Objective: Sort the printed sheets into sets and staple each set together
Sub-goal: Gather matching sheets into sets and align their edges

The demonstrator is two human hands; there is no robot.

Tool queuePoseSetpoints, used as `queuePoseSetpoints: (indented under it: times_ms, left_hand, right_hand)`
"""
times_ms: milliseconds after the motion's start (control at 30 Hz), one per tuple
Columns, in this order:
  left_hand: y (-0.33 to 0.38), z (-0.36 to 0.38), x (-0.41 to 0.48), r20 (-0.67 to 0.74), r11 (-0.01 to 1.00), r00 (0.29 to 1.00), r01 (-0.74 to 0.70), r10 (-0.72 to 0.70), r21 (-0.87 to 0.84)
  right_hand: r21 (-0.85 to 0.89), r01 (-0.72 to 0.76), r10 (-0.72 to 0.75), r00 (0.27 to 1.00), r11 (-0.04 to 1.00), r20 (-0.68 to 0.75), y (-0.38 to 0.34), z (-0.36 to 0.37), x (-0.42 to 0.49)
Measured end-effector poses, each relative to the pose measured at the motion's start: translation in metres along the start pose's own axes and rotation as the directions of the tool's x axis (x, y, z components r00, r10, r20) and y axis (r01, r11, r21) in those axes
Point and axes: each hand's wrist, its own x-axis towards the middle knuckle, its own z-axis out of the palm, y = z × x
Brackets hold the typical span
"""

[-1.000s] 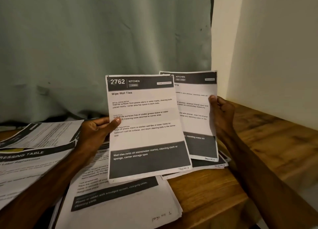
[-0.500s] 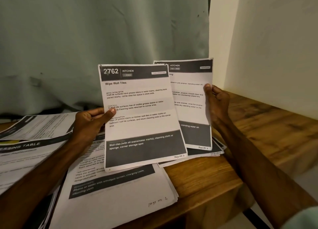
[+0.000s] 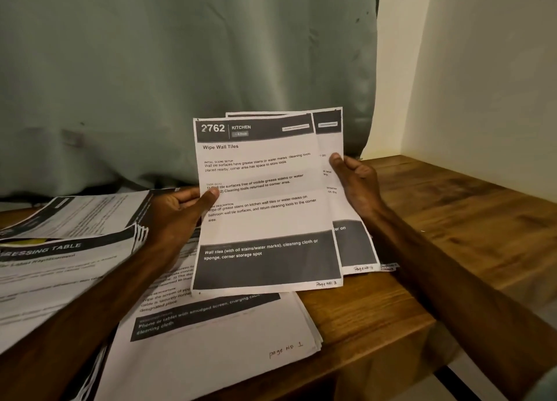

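Observation:
My left hand [image 3: 177, 211] pinches the left edge of a printed sheet [image 3: 262, 207] headed "2762 KITCHEN, Wipe Wall Tiles", marked page 3, held upright above the table. My right hand [image 3: 355, 183] grips the right edge of a small bundle of sheets [image 3: 351, 241] just behind it, whose front page is marked page 4. The front sheet covers most of the bundle. A stack of sheets [image 3: 217, 340] with "page no 1" on top lies flat below my hands. No stapler shows in view.
A second loose pile of printed sheets [image 3: 60, 250], one headed "DRESSING TABLE", lies on the left. The wooden table [image 3: 452, 220] runs to the right wall. A grey-green curtain [image 3: 180, 69] hangs behind, and the table's front edge is near at lower right.
The two hands have come closer together, so the page 3 sheet now overlaps most of the bundle in my right hand. Both grips are unchanged.

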Motion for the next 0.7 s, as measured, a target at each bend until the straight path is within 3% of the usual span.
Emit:
queuePoseSetpoints:
  times_ms: [233, 333, 500, 600, 667, 700]
  left_hand:
    - [0.004, 0.020, -0.006, 0.131, 0.945, 0.973, 0.219, -0.191, -0.243]
    - [0.006, 0.026, -0.008, 0.132, 0.938, 0.972, 0.223, -0.194, -0.264]
    - [0.012, 0.016, 0.002, -0.007, 0.966, 0.988, 0.148, -0.153, -0.212]
    - [0.013, 0.001, 0.009, -0.088, 0.983, 0.990, 0.097, -0.112, -0.154]
    - [0.011, -0.007, 0.013, -0.138, 0.989, 0.986, 0.069, -0.088, -0.134]
    - [0.010, -0.010, 0.015, -0.156, 0.990, 0.984, 0.070, -0.089, -0.123]
  right_hand:
    - [-0.010, -0.045, 0.045, 0.997, 0.999, 0.055, 0.002, 0.009, -0.002]
    - [-0.032, -0.068, 0.070, 0.995, 0.997, 0.067, -0.003, 0.011, -0.010]
    - [0.000, -0.065, 0.064, 0.986, 0.998, 0.155, -0.015, 0.004, -0.011]
    - [-0.324, 0.140, -0.082, 0.979, 0.935, 0.186, -0.010, -0.017, -0.003]
    - [-0.658, 0.260, -0.179, 0.965, 0.707, 0.189, -0.001, -0.031, 0.003]
    - [-0.770, 0.254, -0.181, 0.967, 0.586, 0.181, 0.003, -0.037, 0.007]
